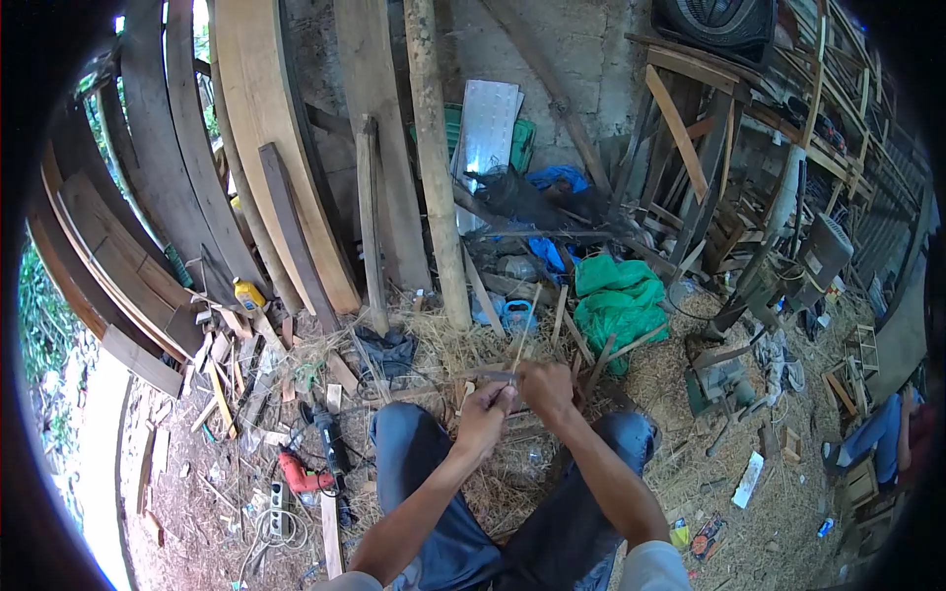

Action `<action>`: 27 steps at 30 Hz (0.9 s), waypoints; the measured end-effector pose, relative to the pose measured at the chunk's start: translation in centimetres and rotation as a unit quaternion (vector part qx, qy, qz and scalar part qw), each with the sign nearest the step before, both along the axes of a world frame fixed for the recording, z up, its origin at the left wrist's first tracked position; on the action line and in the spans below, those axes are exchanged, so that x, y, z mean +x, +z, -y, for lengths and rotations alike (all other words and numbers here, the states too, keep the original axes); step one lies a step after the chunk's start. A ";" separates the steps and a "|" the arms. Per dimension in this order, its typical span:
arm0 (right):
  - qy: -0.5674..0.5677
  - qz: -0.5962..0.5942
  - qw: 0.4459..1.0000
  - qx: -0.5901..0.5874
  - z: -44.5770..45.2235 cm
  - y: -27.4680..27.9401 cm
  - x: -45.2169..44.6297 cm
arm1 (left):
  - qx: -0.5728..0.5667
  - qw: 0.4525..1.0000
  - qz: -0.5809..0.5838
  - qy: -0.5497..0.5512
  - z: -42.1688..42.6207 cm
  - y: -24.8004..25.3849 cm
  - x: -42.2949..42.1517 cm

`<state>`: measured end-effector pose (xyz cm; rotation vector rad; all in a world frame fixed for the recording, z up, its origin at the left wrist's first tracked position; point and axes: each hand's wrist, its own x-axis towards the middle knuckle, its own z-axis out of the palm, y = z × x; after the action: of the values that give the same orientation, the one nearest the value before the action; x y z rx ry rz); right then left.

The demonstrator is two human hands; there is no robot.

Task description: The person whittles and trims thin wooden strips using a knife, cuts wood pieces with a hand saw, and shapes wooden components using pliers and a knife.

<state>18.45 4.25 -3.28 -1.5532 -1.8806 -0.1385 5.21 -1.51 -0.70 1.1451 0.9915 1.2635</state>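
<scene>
My left hand (483, 412) is closed around something small between the knees, with a short dark blade-like piece (498, 376) at its fingertips. Touching or nearly touching it, my right hand (547, 386) is closed on a thin light strip (524, 340) that points up and away from me. The two hands are side by side above the straw-covered ground. What lies inside the left fingers is too small to make out. Just beyond the hands are a blue container (516, 315) and a green plastic sheet (619, 303).
A red drill (304, 475), a dark power tool (331, 443) and a power strip (280, 512) lie at the left. Long boards (281, 148) lean on the wall. A bench grinder-like machine (724, 382) stands at the right. Another person (887, 433) is at the far right.
</scene>
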 end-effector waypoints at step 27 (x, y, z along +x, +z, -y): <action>-0.099 0.010 0.991 -0.086 -1.7 1.4 3.8 | 0.113 0.952 -0.280 0.043 3.7 2.2 -2.0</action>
<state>22.21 5.96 -1.87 -1.8619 -1.7886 -0.0816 3.17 -5.22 1.53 1.7127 1.3433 1.1623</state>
